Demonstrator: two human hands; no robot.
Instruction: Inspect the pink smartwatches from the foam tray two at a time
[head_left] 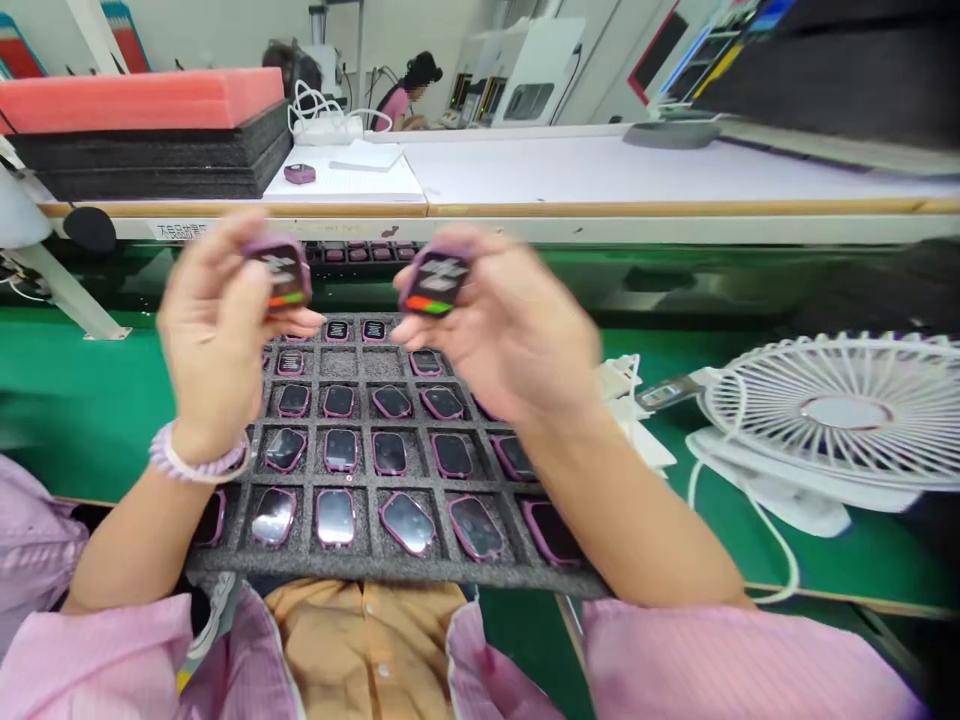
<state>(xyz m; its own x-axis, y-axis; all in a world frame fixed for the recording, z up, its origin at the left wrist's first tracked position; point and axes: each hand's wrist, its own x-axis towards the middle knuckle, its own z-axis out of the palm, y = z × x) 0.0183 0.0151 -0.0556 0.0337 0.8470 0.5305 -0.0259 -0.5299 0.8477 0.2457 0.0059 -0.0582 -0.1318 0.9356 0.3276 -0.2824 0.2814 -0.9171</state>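
Observation:
My left hand [217, 330] is raised above a dark foam tray [375, 570], its fingers closed on a small purple watch body [283, 270] with a lit screen. My right hand [502, 330] holds a second purple watch body [436, 280], also with a lit screen, at the same height. Both hands are slightly blurred. The tray lies in front of me on the green belt, and its pockets hold several purple watch bodies with dark screens; a few pockets near the far end stand bare.
A white desk fan [832, 420] lies at the right on the green surface [75, 400], with its cable. Beyond runs a white bench [600, 170] bearing a stack of black and red foam [150, 130] and one purple watch body [299, 173]. A person sits far back.

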